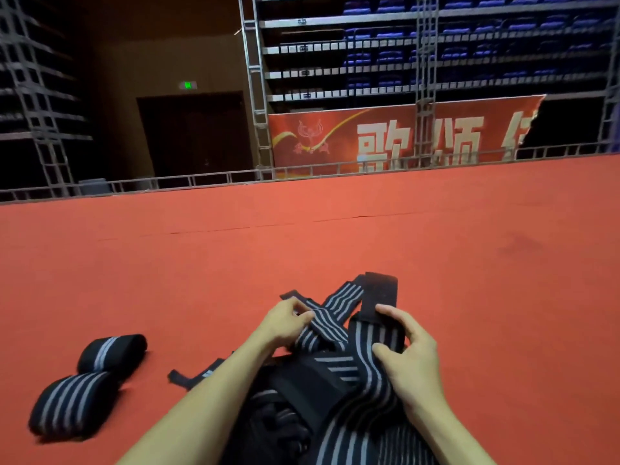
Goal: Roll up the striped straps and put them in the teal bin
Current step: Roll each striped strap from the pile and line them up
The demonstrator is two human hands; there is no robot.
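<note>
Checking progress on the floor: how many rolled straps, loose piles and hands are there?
Rolled straps: 2
Loose pile, straps in it uncountable: 1
Hands gripping the pile, left hand and right hand: 2
Total: 5

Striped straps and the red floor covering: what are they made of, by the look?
Striped straps: probably woven elastic fabric; matte and limp, with grey stripes and soft folds. Black end patch: fuzzy, maybe hook-and-loop. Red floor: likely thin matte carpet or felt; seam lines show.
</note>
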